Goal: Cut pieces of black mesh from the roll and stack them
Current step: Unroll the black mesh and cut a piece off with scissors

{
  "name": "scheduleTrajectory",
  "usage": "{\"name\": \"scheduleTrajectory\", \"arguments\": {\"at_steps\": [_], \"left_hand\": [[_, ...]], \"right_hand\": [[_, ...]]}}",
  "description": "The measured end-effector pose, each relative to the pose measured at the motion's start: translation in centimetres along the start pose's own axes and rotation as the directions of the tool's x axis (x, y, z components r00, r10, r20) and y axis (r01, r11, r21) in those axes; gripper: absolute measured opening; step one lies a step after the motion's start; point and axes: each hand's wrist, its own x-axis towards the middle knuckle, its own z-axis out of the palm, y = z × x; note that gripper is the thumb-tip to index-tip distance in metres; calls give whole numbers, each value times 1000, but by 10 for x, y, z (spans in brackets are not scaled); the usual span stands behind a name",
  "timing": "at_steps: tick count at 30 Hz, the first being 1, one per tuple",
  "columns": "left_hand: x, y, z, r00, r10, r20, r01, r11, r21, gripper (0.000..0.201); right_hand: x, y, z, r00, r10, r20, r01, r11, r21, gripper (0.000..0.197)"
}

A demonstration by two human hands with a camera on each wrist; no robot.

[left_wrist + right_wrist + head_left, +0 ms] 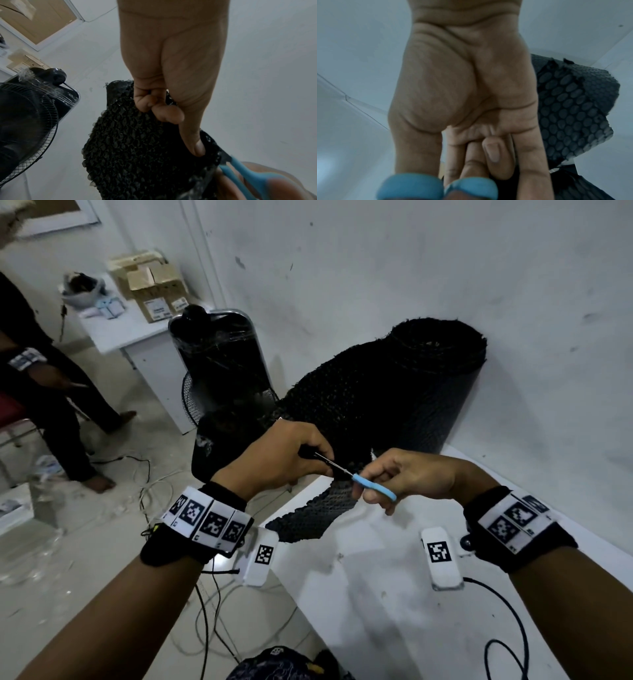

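Pinching the mesh (308, 508) between thumb and curled fingers, my left hand (279, 460) holds the loose sheet taut at the table's (376, 594) near-left edge. My right hand (407, 479) is curled through the blue loops of the scissors (373, 486), whose blades run left and slightly far, their tips hidden against my left fingers. I cannot tell whether the blades stand apart or together.

The roll (411, 378) stands on the far part of the table against the wall (445, 268), leaning a little, its long axis near upright. The sheet comes off its left side and runs toward me, so its length lies far to near, and its free end droops over the table edge below my hands.

To cut well, I judge I should keep the left pinch close beside the blades so the mesh stays stretched and does not fold between them. Cutting straight across the sheet, left to right, square to its length, would give an even piece. Short, full bites should suit this open weave, which looks floppy and likely to snag. My left thumb (195, 147) sits near the blades, so I should mind it as the cut advances. No stack of cut pieces shows yet.

A fan (219, 361) stands off the table's far-left end.
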Motion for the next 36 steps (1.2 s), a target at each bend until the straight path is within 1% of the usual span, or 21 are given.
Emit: {"name": "scheduleTrajectory", "arguments": {"at_steps": [4,9,14,18,20,23,24,26,28,31,36], "left_hand": [[0,2,4,1000,22,18,-22,1000,2,16],[0,4,7,1000,13,-17,-14,999,-36,19],[-2,6,7,1000,-16,-18,15,999,-49,19],[-3,9,8,1000,-17,-24,16,998,-59,18],[-4,9,6,1000,-22,-11,21,997,-71,23],[-7,6,-1,999,-32,-15,31,997,-75,35],[-7,5,-4,999,-44,-19,43,996,-78,34],[-6,3,-7,998,-67,-14,66,996,-67,24],[-5,5,-7,998,-63,-6,63,998,-28,16],[-3,8,-5,999,-37,-9,37,999,11,14],[-2,9,-2,999,-16,-31,17,999,34,16]], "right_hand": [[2,-2,2,1000,8,-8,-8,999,33,33],[4,-2,2,999,-28,-18,29,999,37,24],[3,0,2,999,-35,-17,35,999,26,18],[6,-3,3,999,-38,-25,39,998,44,24],[5,0,2,999,-39,-21,40,998,47,24],[2,5,-1,999,-37,-11,38,999,23,22],[1,5,-2,999,-36,-9,36,999,14,22],[0,5,-3,999,-39,0,39,999,15,25],[1,3,-1,999,-36,7,35,999,33,27],[3,-1,1,999,-32,1,32,999,44,26],[5,-2,-1,999,-39,-18,40,999,27,21]]}}
